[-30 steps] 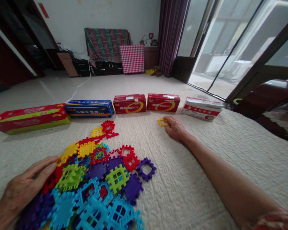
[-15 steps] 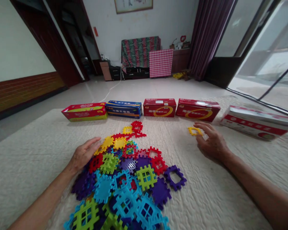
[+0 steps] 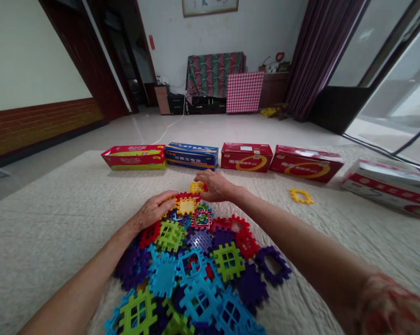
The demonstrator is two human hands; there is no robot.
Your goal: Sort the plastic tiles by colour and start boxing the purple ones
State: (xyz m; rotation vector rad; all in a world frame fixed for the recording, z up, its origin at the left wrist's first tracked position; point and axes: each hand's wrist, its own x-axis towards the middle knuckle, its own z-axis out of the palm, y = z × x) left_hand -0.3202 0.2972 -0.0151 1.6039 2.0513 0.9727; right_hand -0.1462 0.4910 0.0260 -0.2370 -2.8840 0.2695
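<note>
A heap of interlocking plastic building tiles in blue, purple, green, red and yellow lies in front of me. My left hand [image 3: 154, 209] rests on the heap's far left edge, fingers stretched out, touching yellow tiles beside a solid yellow tile [image 3: 186, 206]. At the far tip of the heap my right hand [image 3: 215, 186] reaches over a yellow window tile [image 3: 196, 187] and red pieces, its thumb and fingers apart around them. Part of the red pieces is hidden under that hand. A yellow frame tile [image 3: 301, 196] lies alone on the mat to the right.
Behind the heap stands a row of boxes: a red and yellow-green box [image 3: 136, 158], a blue box [image 3: 192, 157], two dark red boxes [image 3: 247, 158] and a white and red box [image 3: 388, 186]. All rest on a pale quilted mat [image 3: 70, 204].
My right hand has let go of the yellow frame tile, which lies on the mat, and has moved left to the heap's far tip. My left hand stays on the heap; the view has turned slightly.
</note>
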